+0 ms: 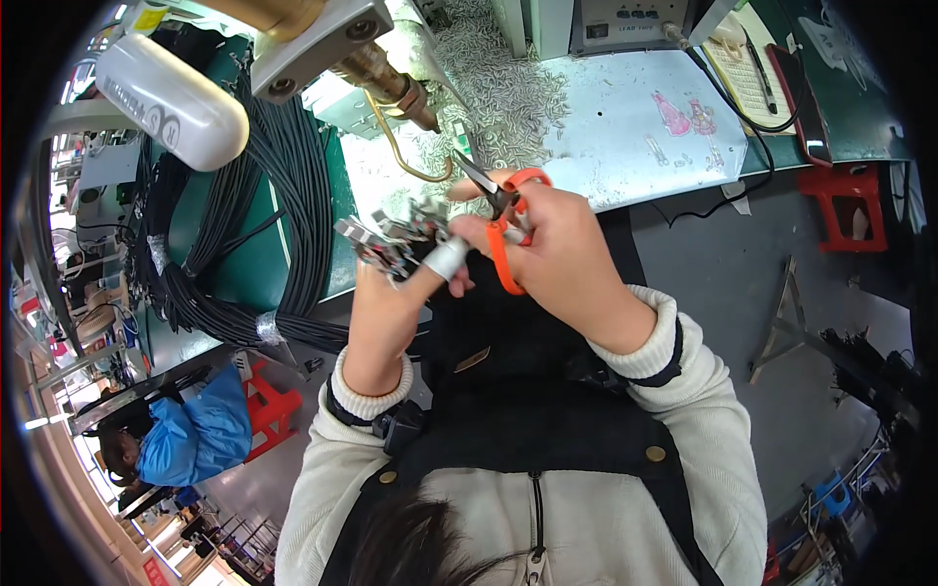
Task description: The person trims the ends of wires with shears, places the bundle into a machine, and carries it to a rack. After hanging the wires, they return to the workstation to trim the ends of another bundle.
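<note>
My left hand (383, 311) is closed around a bunch of small metal connectors (389, 237) with short coloured wires showing among them; the bunch is slightly blurred. White tape (447, 258) wraps a digit of this hand. My right hand (576, 262) grips a pair of scissors with orange handles (502, 256). The dark blades point up and left, toward the soldering machine's nozzle (422, 109), and lie apart from the connectors. Both hands are close together over the table's near edge. Whether the blades are parted is hard to make out.
Thick coils of black cable (308, 195) lie on the green table at left. Many small metal pieces (489, 78) cover the work surface behind my hands. A white board (635, 127), a control box (630, 24), a notebook (747, 73) and a phone (801, 107) are at right.
</note>
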### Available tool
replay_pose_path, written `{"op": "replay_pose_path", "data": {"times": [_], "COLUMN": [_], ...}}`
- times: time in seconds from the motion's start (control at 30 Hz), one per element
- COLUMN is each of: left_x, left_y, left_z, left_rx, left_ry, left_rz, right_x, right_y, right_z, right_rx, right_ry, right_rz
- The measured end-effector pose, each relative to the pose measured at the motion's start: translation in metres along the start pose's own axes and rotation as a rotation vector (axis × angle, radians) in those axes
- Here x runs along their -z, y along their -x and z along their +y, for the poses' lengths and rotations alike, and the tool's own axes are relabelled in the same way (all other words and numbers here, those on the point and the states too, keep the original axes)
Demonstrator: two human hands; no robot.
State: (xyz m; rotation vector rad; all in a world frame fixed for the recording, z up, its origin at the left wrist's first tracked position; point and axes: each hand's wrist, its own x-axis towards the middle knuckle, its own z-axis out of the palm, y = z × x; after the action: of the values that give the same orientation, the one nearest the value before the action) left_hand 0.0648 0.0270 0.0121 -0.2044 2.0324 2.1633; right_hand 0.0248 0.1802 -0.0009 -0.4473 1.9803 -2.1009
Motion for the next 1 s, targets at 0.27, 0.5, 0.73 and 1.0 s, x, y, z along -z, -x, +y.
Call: {"op": "replay_pose_path", "data": {"times": [0.27, 0.5, 0.73, 1.0], "left_x": [0.004, 0.002, -0.01, -0.015], "left_y": [0.004, 0.008, 0.014, 0.009], "left_z": [0.005, 0.0, 0.0, -0.015], "left_rx": [0.216, 0.125, 0.0, -0.349], "left_ry": [0.518, 0.374, -0.042, -0.237], "left_rz": [-0.058, 0.02, 0.238, 0.267], "right_x": [0.0, 0.001, -0.006, -0.011], "right_y": [0.008, 0.013, 0.012, 0.014], "right_z": [0.01, 0.012, 0.015, 0.012], "right_rx": [0.134, 0.752, 0.517, 0.369], "right_ry": [0.062, 0.806, 0.438, 0.347], "right_rz": [0.063, 0.084, 0.16, 0.121]}}
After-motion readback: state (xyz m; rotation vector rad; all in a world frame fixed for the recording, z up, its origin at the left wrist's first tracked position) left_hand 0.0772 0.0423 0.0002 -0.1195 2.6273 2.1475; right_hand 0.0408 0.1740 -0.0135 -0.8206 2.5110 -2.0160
